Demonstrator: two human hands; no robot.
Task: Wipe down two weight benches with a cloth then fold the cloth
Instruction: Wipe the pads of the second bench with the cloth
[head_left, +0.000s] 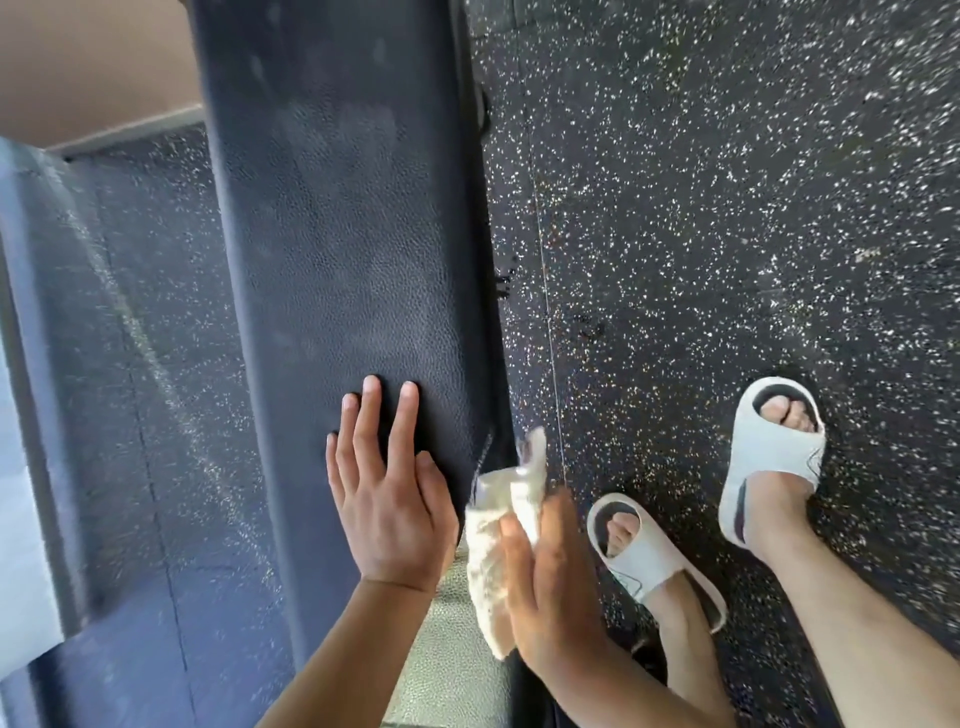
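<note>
You are gripping the cloth (501, 540) bunched in your right hand (545, 597), just off the bench's (343, 249) right edge near its close end. Your left hand (387, 509) is resting flat on the pad, fingers straight, holding nothing. The pad's long axis is running away from you, so the unwiped length is probably lying up and left of the cloth, and your right hand is the nearer one to carry it there.

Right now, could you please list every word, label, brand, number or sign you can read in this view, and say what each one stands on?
None: no readable text shows anywhere.
The bench pad shows only plain textured vinyl.
The white cloth in the right hand is unprinted.
The white slides carry dark marks on their sides, too small and blurred to read.
The speckled floor bears no sign.
</note>
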